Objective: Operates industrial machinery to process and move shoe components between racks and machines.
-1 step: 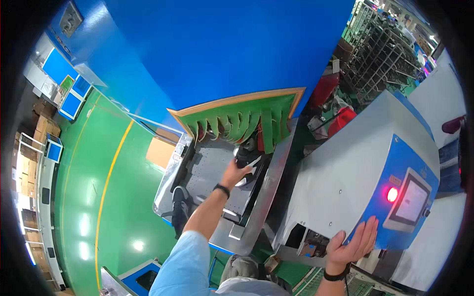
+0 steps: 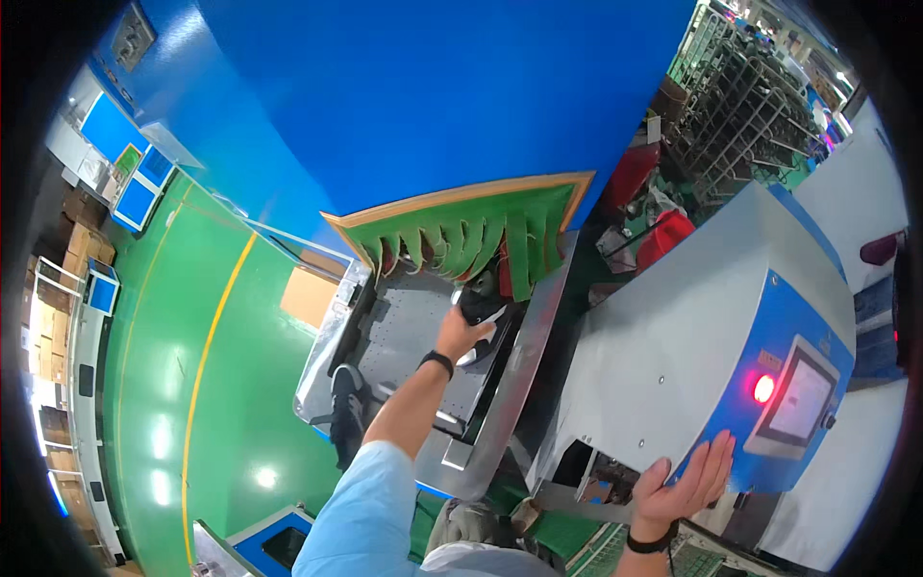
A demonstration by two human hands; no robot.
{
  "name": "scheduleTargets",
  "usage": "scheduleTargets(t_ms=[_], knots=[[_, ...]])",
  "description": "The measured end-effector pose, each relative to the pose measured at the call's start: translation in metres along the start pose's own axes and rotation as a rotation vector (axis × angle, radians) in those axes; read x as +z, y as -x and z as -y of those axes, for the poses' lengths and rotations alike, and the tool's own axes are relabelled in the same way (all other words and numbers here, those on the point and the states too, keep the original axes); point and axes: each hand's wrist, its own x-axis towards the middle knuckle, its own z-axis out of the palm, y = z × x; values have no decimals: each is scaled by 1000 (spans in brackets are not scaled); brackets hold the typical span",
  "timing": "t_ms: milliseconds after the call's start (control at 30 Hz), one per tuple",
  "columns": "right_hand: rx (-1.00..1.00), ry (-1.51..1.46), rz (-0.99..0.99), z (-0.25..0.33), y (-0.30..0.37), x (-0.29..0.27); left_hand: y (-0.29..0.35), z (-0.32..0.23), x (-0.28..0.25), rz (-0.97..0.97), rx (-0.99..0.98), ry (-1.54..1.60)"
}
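Note:
My left hand (image 2: 460,332) is closed on a black and white shoe (image 2: 488,306) at the mouth of the machine, just in front of the green strip curtain (image 2: 452,240). Its thumb lies across the near side of the shoe, while the fingertips are partly hidden. Beneath lies a grey perforated plate (image 2: 404,322). At the plate's left edge is a second, dark grey shoe (image 2: 348,413). My right hand (image 2: 687,481) rests against the lower blue edge of a control box (image 2: 663,346), its fingers stretched out and holding nothing.
The control box carries a screen (image 2: 801,394) and a lit red button (image 2: 763,388). A large blue machine housing (image 2: 442,87) rises ahead. A cardboard box (image 2: 308,296) sits left of the plate. Metal racks (image 2: 755,125) and a red container (image 2: 663,236) are at far right.

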Motion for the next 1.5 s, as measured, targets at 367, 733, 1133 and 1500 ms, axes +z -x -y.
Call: scheduleTargets(t_ms=[367,733,1133,1500], knots=[[-19,0,48,-2,1,-9,-30,111,-31,100,221,-62],[0,30,-23,3,-10,-10,-83,79,18,-116,87,-126],[11,-6,-31,4,-4,-1,-10,-2,-117,-325,-128,584],[377,-1098,98,93,34,-74,367,-76,-145,-158,184,718]])
